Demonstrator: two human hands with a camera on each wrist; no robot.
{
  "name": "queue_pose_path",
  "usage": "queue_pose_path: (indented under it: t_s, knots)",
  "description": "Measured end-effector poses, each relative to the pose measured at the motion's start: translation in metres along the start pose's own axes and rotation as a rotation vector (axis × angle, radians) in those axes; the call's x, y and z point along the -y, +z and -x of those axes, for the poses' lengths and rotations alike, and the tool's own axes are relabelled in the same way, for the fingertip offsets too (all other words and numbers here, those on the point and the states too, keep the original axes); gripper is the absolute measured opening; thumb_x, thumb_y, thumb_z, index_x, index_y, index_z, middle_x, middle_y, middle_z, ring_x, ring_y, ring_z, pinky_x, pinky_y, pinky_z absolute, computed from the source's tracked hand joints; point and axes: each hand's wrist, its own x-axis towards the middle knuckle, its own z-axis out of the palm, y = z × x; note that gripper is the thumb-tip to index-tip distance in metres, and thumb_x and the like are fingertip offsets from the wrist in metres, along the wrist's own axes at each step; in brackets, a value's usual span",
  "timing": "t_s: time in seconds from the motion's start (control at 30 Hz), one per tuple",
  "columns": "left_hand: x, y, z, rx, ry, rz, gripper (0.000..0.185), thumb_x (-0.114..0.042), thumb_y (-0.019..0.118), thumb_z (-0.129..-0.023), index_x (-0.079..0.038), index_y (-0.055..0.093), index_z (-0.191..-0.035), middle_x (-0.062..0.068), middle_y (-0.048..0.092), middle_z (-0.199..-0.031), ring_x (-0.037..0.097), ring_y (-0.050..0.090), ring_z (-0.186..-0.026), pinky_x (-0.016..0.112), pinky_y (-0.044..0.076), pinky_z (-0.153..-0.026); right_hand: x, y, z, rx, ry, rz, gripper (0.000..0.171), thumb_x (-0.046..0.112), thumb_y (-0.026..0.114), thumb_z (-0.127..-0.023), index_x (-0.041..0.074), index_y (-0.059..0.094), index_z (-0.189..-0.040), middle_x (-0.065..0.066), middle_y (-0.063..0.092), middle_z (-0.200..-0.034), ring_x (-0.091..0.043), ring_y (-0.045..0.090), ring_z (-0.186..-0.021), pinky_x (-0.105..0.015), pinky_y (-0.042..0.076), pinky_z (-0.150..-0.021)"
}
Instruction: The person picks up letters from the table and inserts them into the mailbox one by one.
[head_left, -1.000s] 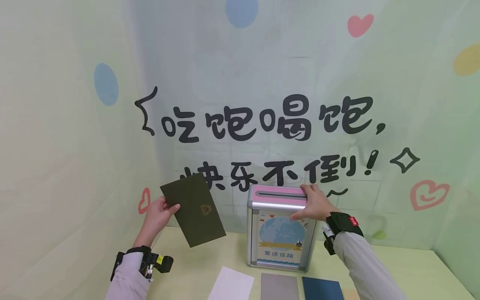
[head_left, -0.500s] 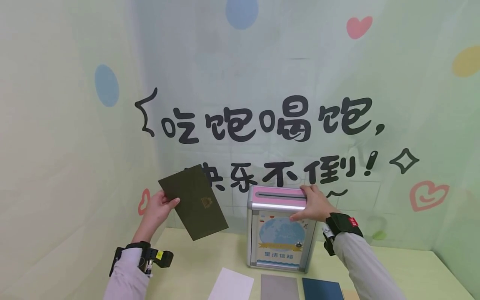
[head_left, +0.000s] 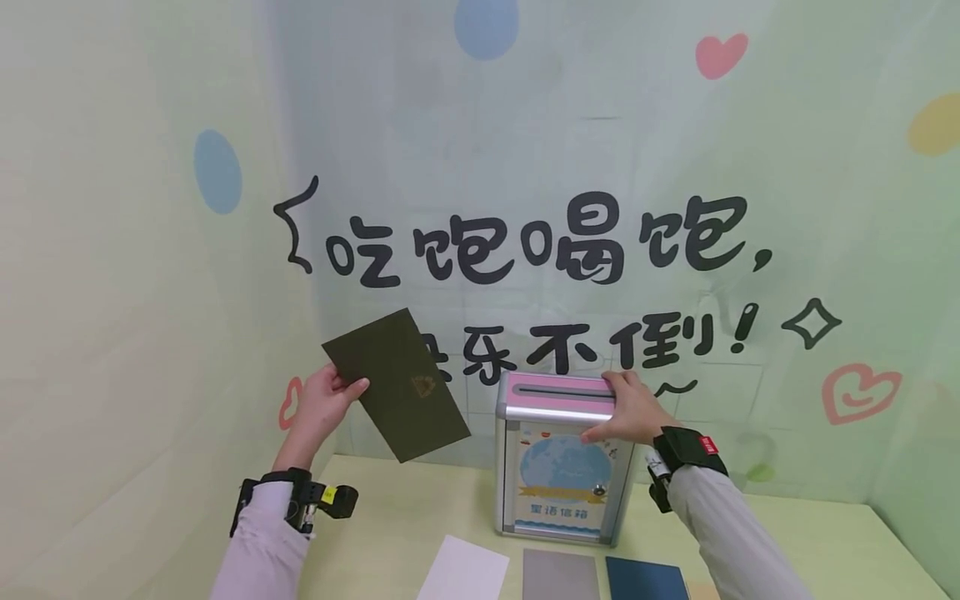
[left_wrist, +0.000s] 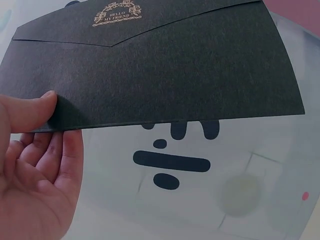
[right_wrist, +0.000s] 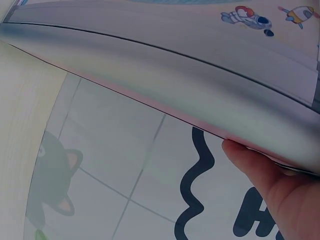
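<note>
Envelope [head_left: 395, 385], dark green, is pinched at one corner by the left hand [head_left: 324, 406] and held tilted in the air, left of the box [head_left: 561, 457] at the desk's [head_left: 390, 517] back edge. The box's pink top is gripped by the right hand [head_left: 632, 410]. The slot [head_left: 564, 390] is unfilled; insertion is judged still undone.

envelope [head_left: 395, 385]: dark paper, matt, a bit grainy
box [head_left: 558, 467]: shiny metal frame, smooth pink top
tabletop [head_left: 390, 517]: smooth, pale green
</note>
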Motion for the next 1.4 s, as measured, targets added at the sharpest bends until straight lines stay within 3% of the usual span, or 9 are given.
queue_pose_path:
  t_s: [0.3,1.4]
  knots:
    - [-0.015,0.000,-0.004,0.009,-0.014,0.034,0.040,-0.019,0.055,-0.091,0.006,0.046,-0.121,0.027,0.054,-0.119,0.037,0.054,-0.108,0.042,0.043,-0.092,-0.001,0.000,0.000,0.002,0.001,0.001,0.104,0.051,0.080,-0.051,0.000,0.037,-0.131,-0.019,0.041,-0.113,-0.031,0.045,-0.094,-0.046,0.046,-0.076]
    - [-0.068,0.000,-0.017,-0.019,0.088,0.138,0.036,-0.016,0.056,-0.090,0.003,0.048,-0.120,0.022,0.057,-0.118,0.032,0.056,-0.107,0.039,0.046,-0.089,-0.001,0.000,0.001,-0.006,-0.010,-0.014,0.104,0.049,0.081,-0.051,0.000,0.037,-0.131,-0.019,0.042,-0.113,-0.030,0.046,-0.093,-0.045,0.046,-0.076]
